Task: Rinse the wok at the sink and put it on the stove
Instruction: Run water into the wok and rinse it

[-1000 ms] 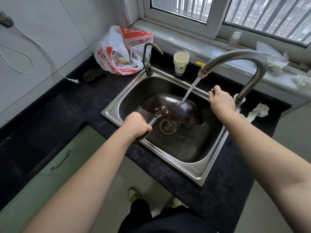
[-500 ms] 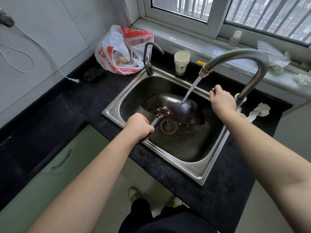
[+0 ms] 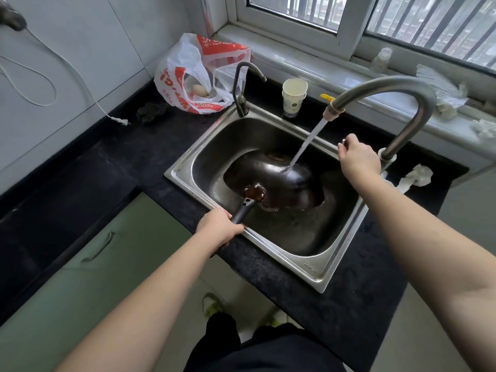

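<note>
You are standing at a black speckled countertop [image 3: 349, 312] with a stainless steel sink [image 3: 308, 267] set into it. In the back left corner a red-and-white plastic bag [image 3: 193, 73] sits on the counter, and just left of it a dark scouring pad [image 3: 151, 111]. A white power plug [image 3: 120, 120] rests on the counter near the wall. Behind the sink stands a paper cup [image 3: 293, 98], upright. At the right, beside the faucet base, lies a crumpled white tissue [image 3: 416, 175].
</note>
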Demonstrator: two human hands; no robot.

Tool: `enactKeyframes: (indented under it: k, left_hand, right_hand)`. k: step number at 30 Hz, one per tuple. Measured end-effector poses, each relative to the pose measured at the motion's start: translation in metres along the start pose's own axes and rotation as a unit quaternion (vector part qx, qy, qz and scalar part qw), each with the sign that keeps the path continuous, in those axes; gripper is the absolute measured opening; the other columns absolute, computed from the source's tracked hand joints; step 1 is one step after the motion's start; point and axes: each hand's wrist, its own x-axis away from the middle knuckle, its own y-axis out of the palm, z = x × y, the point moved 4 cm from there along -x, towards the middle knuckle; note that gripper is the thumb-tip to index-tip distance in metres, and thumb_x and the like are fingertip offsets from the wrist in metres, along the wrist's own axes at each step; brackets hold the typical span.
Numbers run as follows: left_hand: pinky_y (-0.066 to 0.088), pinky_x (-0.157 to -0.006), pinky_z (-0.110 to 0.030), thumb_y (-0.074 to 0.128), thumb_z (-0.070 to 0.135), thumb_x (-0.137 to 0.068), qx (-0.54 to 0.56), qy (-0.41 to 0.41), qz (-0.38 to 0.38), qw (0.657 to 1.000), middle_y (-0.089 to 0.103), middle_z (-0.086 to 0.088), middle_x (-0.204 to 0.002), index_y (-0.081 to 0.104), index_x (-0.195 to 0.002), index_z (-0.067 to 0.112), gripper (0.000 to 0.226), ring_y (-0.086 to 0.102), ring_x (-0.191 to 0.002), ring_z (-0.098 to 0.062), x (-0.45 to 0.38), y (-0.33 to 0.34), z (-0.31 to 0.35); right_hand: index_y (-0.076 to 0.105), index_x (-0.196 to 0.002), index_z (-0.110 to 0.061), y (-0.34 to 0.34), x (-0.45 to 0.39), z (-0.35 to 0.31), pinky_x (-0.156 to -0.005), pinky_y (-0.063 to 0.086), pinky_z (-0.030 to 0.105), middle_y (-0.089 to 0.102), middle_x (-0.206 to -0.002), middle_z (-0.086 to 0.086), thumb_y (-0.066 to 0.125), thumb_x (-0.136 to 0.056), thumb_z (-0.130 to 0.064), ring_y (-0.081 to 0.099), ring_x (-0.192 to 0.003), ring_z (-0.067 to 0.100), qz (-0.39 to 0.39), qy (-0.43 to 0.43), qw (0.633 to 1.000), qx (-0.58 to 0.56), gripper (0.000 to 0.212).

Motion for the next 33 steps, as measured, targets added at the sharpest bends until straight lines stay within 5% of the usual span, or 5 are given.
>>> enactKeyframes:
  k: [6,12,18,33]
  left_hand:
    - [0.046,-0.052,-0.023,0.066,0.033,-0.085,-0.012,0.008,-0.036,0.999,0.063,0.002,-0.062,0.061,-0.088,0.021,0.013,0.063,-0.050,-0.016,-0.013,0.013,-0.022]
    - [0.048,-0.042,-0.027,0.052,0.014,-0.092,0.073,-0.009,-0.118,0.990,0.063,-0.012,-0.072,0.052,-0.097,0.007,0.009,0.060,-0.047,-0.021,-0.012,0.036,-0.036]
    - [0.044,-0.038,-0.023,0.060,0.034,-0.089,0.000,0.017,-0.052,0.999,0.062,-0.006,-0.057,0.055,-0.081,0.012,0.024,0.055,-0.034,-0.018,-0.007,0.044,-0.038]
    - [0.055,-0.052,-0.037,0.059,0.039,-0.086,-0.031,0.089,0.055,0.994,0.065,0.000,-0.066,0.062,-0.080,0.019,0.021,0.065,-0.053,-0.021,0.007,0.024,-0.065]
  right_hand:
    - [0.048,-0.108,-0.010,0.001,-0.003,0.002,-0.062,0.035,0.035,0.056,-0.085,0.013,0.037,-0.102,-0.037,0.048,-0.074,0.029,-0.006,-0.001,1.000,0.006,0.030]
    - [0.048,-0.109,-0.010,0.002,-0.004,0.001,-0.064,0.036,0.037,0.064,-0.096,0.020,0.037,-0.102,-0.038,0.059,-0.089,0.039,-0.014,0.002,1.000,0.011,0.031]
    - [0.049,-0.109,-0.010,-0.004,-0.001,-0.002,-0.064,0.036,0.036,0.057,-0.089,0.015,0.038,-0.102,-0.037,0.051,-0.079,0.032,-0.024,0.009,1.000,0.014,0.030]
    - [0.049,-0.109,-0.010,-0.006,-0.002,-0.001,-0.067,0.039,0.037,0.060,-0.091,0.016,0.038,-0.102,-0.039,0.053,-0.080,0.034,-0.036,0.009,0.999,0.023,0.031]
